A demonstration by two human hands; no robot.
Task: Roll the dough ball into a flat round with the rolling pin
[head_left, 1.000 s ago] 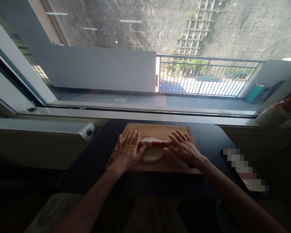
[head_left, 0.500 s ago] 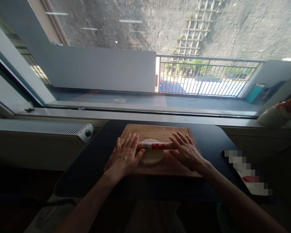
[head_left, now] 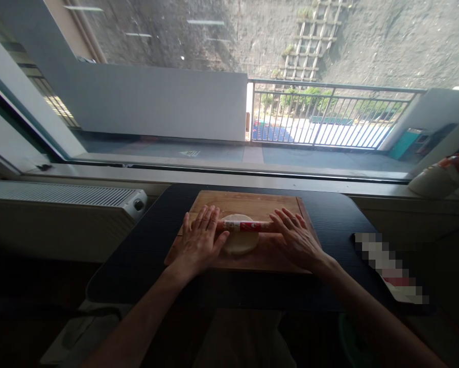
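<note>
Lying open across the rolling pin [head_left: 246, 226], fingers outstretched, the left hand [head_left: 201, 236] covers its nine-o'clock end and the right hand [head_left: 297, 236] its three-o'clock end. Beneath the pin's middle sits a flat dough disc [head_left: 241, 245], on a wooden cutting board [head_left: 248, 203]. The board rests on a black table [head_left: 141, 266]; a radiator [head_left: 61, 214] stands at ten o'clock.

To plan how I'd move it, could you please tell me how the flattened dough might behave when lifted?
The dough would probably sag, being a flat, broad round. It may cling a little, since it lies flat on the wooden board. The rolling pin across it would likely hinder lifting.
</note>
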